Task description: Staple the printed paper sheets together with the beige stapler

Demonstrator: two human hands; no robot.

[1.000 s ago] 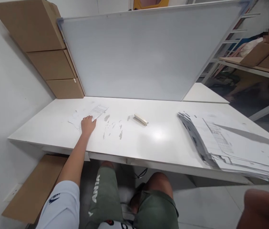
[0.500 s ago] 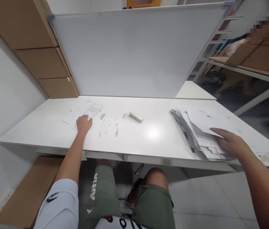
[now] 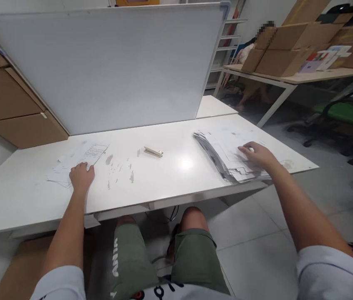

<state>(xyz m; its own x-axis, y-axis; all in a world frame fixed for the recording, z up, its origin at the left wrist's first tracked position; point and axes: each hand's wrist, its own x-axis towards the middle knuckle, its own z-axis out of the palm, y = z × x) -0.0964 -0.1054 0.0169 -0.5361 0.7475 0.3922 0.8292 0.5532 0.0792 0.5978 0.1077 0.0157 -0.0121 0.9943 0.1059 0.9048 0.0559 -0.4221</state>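
My left hand (image 3: 81,177) lies on the near edge of a few loose printed sheets (image 3: 93,153) on the left of the white desk, its fingers laid down and somewhat spread. On the right, my right hand (image 3: 259,156) is over a thick, uneven stack of papers (image 3: 220,143). Its thumb and forefinger curl together at the top sheet; whether paper is between the fingertips I cannot make out. The stack's left side shows dark, fanned edges. Between the hands lies a cream stapler (image 3: 153,151), touched by neither.
A large whiteboard (image 3: 110,66) stands along the desk's back edge. Cardboard boxes (image 3: 16,98) are stacked at the left. Grey marks (image 3: 132,176) spot the desktop (image 3: 164,179). Beyond, a person sits behind boxes (image 3: 284,58) on another table; a green chair (image 3: 348,114) is at the right.
The view has turned right. The top sheet, which was raised at my right hand, now lies flat on the stack, and that hand's fingers have curled. My left hand stays on its sheets.
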